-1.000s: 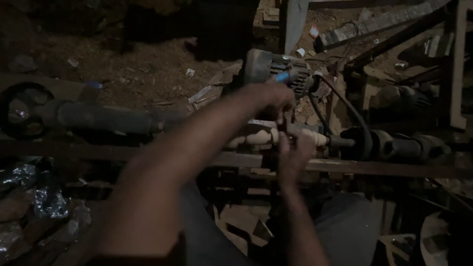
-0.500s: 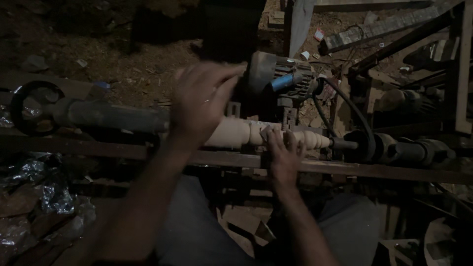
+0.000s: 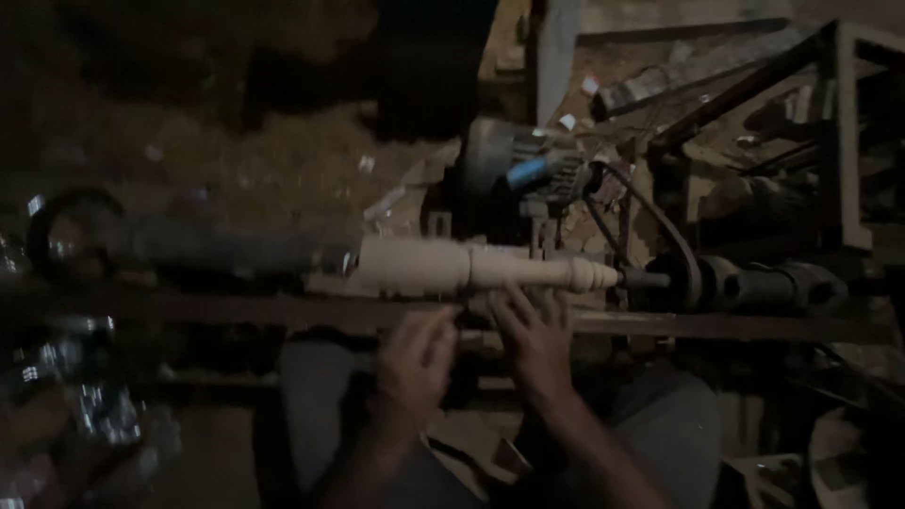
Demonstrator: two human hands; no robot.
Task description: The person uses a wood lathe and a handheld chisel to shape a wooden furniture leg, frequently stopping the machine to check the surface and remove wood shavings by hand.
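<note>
A pale turned wooden spindle (image 3: 471, 267), stiff and probably light, lies along the lathe bed's (image 3: 716, 325) far edge between dark tailstock (image 3: 217, 250) and belt-driven headstock (image 3: 754, 283), best gripped at its thicker left end, while left hand (image 3: 415, 363) and right hand (image 3: 533, 335) hover below, fingers loosely spread, holding nothing.

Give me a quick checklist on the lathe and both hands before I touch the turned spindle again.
1. Wooden spindle mounted between the two lathe ends: ok.
2. Left hand off the wood, below the rail: ok.
3. Right hand off the wood: cannot tell, fingertips very close beneath it.
4. Spindle stopped: cannot tell.
5. Drive belt seated on its pulley: cannot tell, too dark.
6. Lighting adequate: not ok.
</note>
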